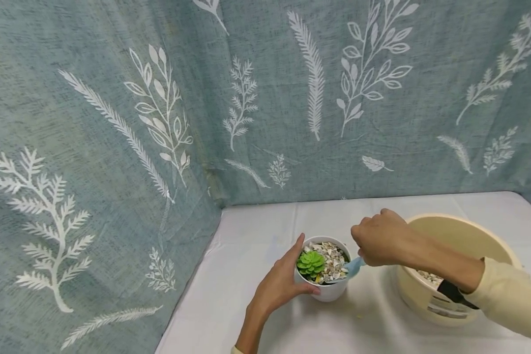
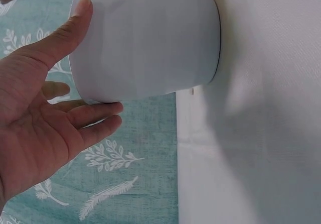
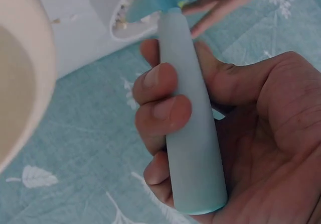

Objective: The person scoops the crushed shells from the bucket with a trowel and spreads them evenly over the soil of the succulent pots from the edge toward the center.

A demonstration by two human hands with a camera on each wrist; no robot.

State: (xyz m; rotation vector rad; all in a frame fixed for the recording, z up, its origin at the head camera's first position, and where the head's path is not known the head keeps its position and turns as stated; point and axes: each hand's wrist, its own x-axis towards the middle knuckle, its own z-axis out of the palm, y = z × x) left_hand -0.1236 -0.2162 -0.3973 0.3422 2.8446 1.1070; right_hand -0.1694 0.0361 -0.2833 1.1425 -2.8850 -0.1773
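A white flower pot (image 1: 332, 294) stands on the cloth-covered table. It holds a green succulent (image 1: 310, 264) on the left and pale stone chips (image 1: 333, 256) beside it. My left hand (image 1: 274, 282) holds the pot from the left, thumb on the near side by the rim; in the left wrist view the thumb presses the pot wall (image 2: 150, 43) and the fingers lie along its other side. In my right hand (image 1: 380, 239) is a light blue trowel (image 3: 193, 148), its handle gripped in curled fingers. The trowel's blade reaches over the pot's right rim onto the chips.
To the right stands a large cream tub (image 1: 413, 295) with more stone chips (image 1: 430, 278) inside, partly hidden by my right forearm. A blue-green curtain (image 1: 265, 123) with white leaf patterns hangs behind and to the left of the white-covered table (image 1: 256, 226).
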